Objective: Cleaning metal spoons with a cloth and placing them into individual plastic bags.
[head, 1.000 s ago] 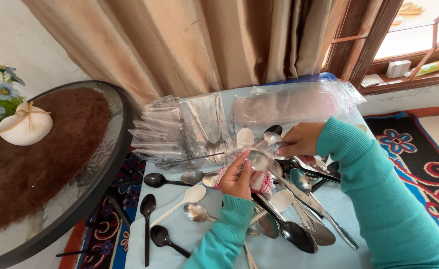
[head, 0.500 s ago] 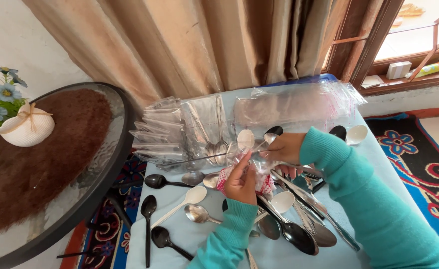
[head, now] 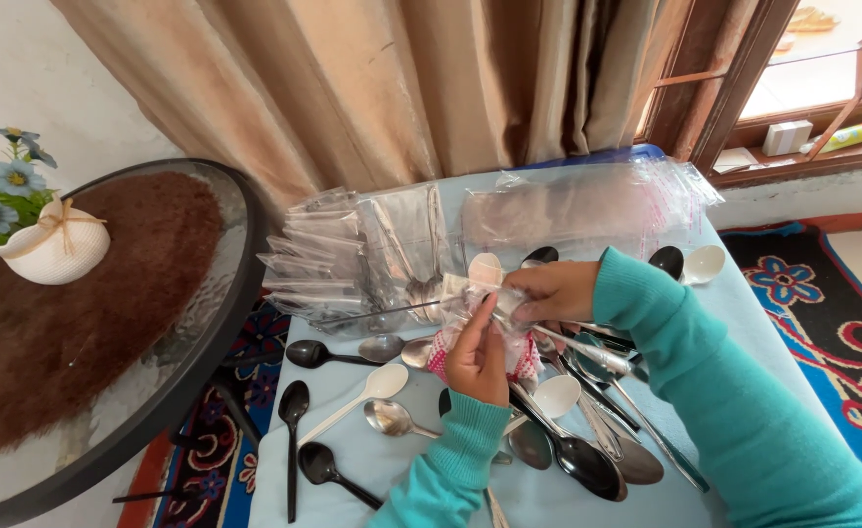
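Pinching clear crinkled plastic bag [head: 485, 298] between left hand [head: 478, 354] and right hand [head: 553, 291]; white spoon inside.

Both arms in teal knit sweater, long sleeves. Ribbed cuffs at wrists. Left hand [head: 480, 357], right hand [head: 553, 291] bare, no gloves, no rings or watch visible.
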